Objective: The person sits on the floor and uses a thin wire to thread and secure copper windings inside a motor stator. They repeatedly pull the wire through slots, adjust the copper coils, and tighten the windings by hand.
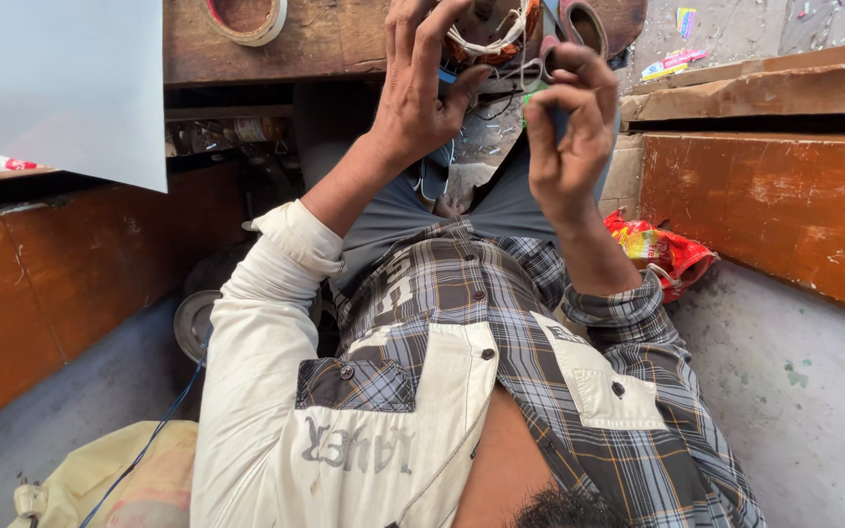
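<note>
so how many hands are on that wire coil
2. The left hand grips the coil from its left side; the right hand pinches a wire just right of it. Part of the coil is hidden behind the fingers.

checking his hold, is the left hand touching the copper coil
Touching: the head view shows the left hand's fingers lying over the copper coil, no gap between them.
</note>
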